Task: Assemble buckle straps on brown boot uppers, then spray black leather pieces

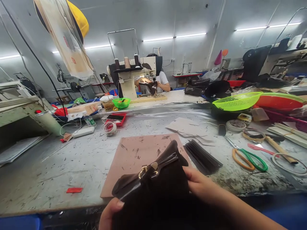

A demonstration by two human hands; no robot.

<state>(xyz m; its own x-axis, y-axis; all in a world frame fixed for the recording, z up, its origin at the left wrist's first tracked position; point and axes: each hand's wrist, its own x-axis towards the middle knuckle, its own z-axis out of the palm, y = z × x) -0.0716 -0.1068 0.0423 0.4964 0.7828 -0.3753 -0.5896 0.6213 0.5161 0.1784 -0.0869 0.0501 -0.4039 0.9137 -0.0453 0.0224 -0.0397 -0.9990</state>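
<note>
A dark brown leather bag (155,185) with a gold clasp on top is held close to me, over the near edge of a pinkish work board (134,156). My left hand (109,214) grips the bag's lower left side, thumb showing. My right hand (199,183) clasps its right side, fingers wrapped behind the leather. Much of both hands is hidden by the bag.
A stack of dark strips (201,156) lies right of the board. Scissors with orange and green handles (249,158), a hammer (278,147), tape rolls and a green basket (237,101) sit further right. A sewing machine (130,76) and a seated person (163,81) are beyond the table.
</note>
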